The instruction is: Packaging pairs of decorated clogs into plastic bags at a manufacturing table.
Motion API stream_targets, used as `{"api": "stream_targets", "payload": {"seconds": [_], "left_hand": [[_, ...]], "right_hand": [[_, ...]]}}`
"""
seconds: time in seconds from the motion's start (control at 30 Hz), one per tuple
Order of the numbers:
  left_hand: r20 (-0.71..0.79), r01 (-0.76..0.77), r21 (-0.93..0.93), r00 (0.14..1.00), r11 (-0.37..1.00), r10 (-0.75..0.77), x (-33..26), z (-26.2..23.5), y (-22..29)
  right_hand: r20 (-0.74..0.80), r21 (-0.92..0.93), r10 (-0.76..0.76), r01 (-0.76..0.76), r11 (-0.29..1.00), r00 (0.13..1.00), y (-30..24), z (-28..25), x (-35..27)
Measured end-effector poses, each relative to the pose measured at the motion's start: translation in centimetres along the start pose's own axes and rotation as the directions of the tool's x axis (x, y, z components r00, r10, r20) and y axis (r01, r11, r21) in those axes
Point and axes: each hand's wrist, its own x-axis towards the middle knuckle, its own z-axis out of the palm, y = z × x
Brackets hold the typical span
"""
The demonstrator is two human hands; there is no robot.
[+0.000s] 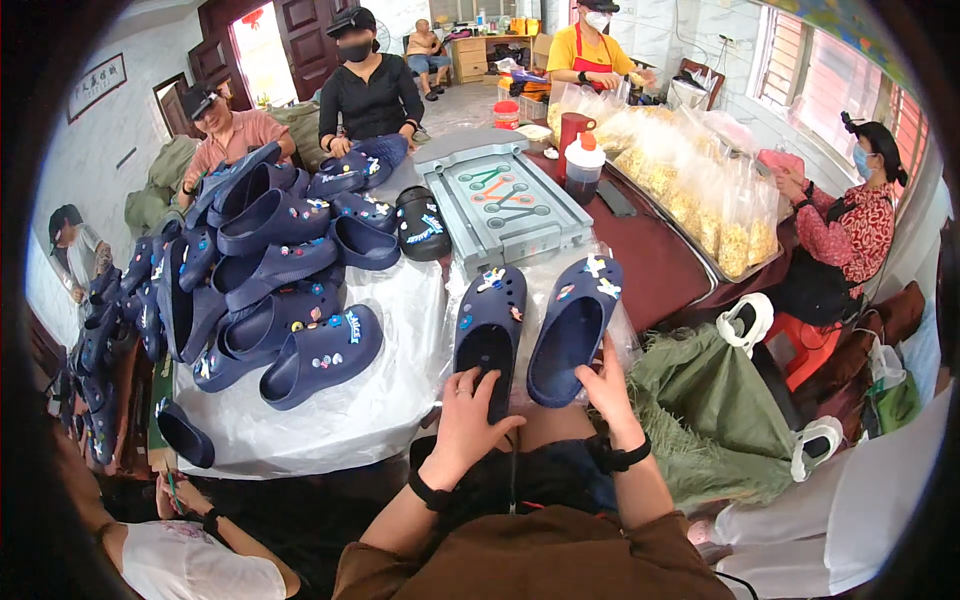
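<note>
Two navy clogs with colourful charms lie side by side before me, toes pointing away. At the left clog my left hand grips the heel end, its fingertips inside the opening. My right hand holds the right clog by its heel side, the thumb over the rim and the other fingers partly hidden. Clear plastic wrap lies under and around this pair. Just beyond them sits a grey plastic case with coloured wrench shapes on its lid.
A heap of navy clogs covers the white plastic sheet on the left. One black clog stands beside the case. Right of it are a squeeze bottle and bags of yellow food. Several people work around the table. A green sack lies at right.
</note>
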Motion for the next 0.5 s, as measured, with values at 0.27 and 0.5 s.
{"api": "stream_targets", "payload": {"seconds": [0.27,0.5], "left_hand": [[-0.052,0.028,0.084,0.998,0.996,-0.024,-1.6,1.3,-1.2],[-0.163,0.058,-0.123,0.984,0.991,-0.078,-1.6,0.0,-1.7]], "right_hand": [[-0.019,-0.129,-0.185,0.181,0.975,0.983,-1.1,0.6,-1.6],[-0.027,0.071,-0.114,0.115,0.991,0.993,-1.8,1.2,-2.2]]}}
